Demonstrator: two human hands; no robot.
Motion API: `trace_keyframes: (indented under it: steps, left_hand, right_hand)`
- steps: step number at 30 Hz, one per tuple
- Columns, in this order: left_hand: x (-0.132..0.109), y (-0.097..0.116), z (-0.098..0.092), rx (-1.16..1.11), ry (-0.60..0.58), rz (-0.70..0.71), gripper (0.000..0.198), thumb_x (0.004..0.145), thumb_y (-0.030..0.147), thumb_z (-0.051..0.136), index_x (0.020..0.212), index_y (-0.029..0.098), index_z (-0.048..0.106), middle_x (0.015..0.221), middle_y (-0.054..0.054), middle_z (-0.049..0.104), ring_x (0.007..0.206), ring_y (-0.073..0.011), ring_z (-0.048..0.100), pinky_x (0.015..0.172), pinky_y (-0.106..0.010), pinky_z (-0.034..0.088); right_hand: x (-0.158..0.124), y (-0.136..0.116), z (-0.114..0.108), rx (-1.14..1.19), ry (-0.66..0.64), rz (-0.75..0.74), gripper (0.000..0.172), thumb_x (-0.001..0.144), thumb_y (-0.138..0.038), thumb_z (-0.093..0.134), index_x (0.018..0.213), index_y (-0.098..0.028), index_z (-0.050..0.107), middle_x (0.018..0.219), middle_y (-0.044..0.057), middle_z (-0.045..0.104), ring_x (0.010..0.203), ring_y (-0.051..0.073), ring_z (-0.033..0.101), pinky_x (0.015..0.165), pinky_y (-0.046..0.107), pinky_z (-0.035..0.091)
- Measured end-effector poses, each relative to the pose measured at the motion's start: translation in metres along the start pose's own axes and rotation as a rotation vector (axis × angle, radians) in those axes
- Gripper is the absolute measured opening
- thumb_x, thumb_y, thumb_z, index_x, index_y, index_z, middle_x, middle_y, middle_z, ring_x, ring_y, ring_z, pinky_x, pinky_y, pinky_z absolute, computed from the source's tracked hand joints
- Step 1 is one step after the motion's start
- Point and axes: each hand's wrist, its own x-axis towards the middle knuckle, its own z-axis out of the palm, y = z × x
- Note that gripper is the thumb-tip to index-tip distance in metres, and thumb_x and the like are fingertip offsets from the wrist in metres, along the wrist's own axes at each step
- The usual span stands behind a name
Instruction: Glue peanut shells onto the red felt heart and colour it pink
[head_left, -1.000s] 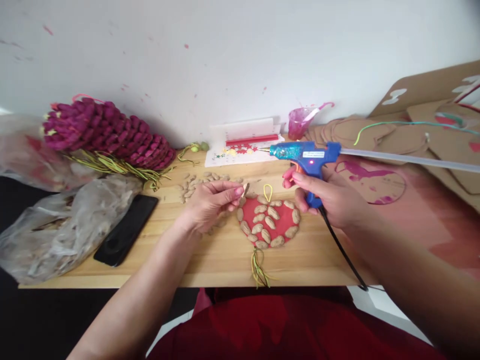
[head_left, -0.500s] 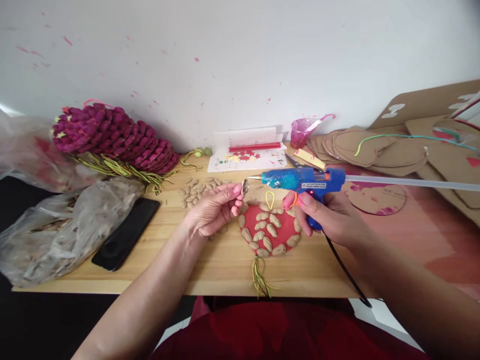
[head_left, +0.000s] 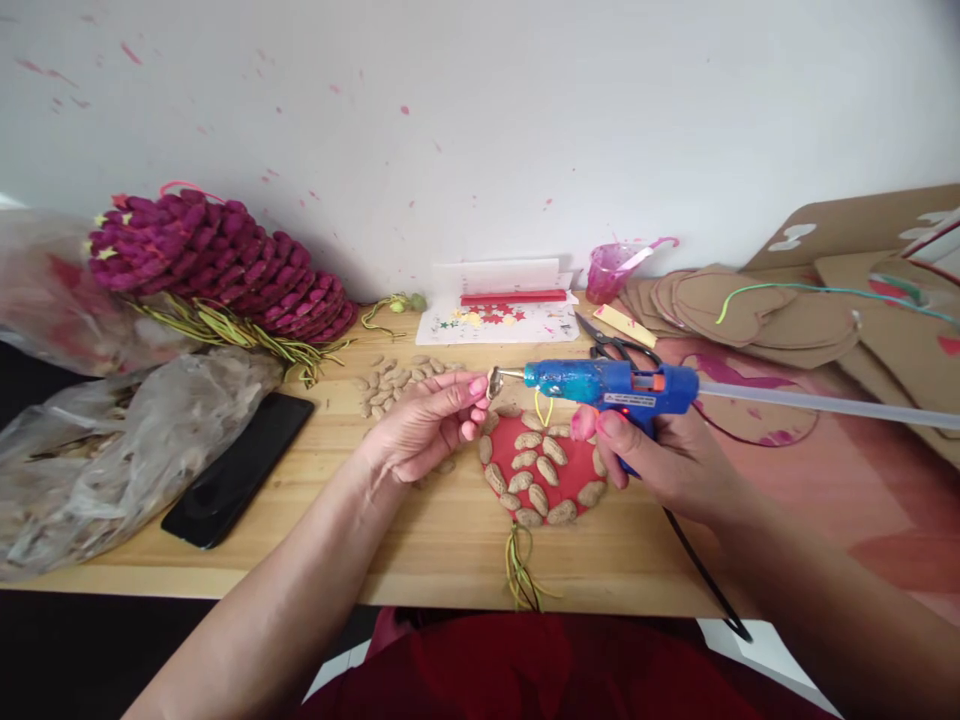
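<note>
My left hand (head_left: 435,420) pinches a peanut shell (head_left: 494,384) with its hollow side toward the right. The metal nozzle of a blue glue gun (head_left: 585,380) meets that hollow side. My right hand (head_left: 660,455) is wrapped round the gun's handle, a finger at the trigger, and a long clear glue stick (head_left: 810,402) runs out of its back. Below them lies a red heart-shaped piece (head_left: 544,480) edged with peanut shells, with more shells in its middle. It has a yellow loop on top and a green-yellow tassel (head_left: 521,570) at its foot. Loose peanut shells (head_left: 397,380) lie behind my left hand.
On the left are a stack of magenta shell-covered pieces (head_left: 225,270), a plastic bag (head_left: 127,470) and a black phone (head_left: 238,470). Behind stand white paper with small stars (head_left: 442,328), scissors (head_left: 626,350) and a pink-stained cup (head_left: 604,275). Cardboard cutouts (head_left: 795,325) lie right.
The glue gun's nozzle has come to the hollow of the peanut shell, where a small gap showed before. The camera view has shifted slightly.
</note>
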Motion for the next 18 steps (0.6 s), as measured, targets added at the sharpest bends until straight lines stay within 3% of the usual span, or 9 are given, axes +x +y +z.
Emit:
trace_keyframes:
  steps: [18]
  left_hand:
    - [-0.0004,-0.0002,-0.0002,-0.002,-0.008,-0.007,0.027,0.060,0.017,0.094,0.074,0.008,0.073,0.062,-0.002,0.065,0.051,-0.0063,0.059,0.043,-0.011,0.049]
  right_hand:
    - [-0.0020,0.0019,0.0013,-0.007,0.010,0.004,0.036,0.099,-0.051,0.054,0.075,-0.024,0.049,0.065,0.000,0.050,0.053,0.013,0.044,0.047,0.031,0.036]
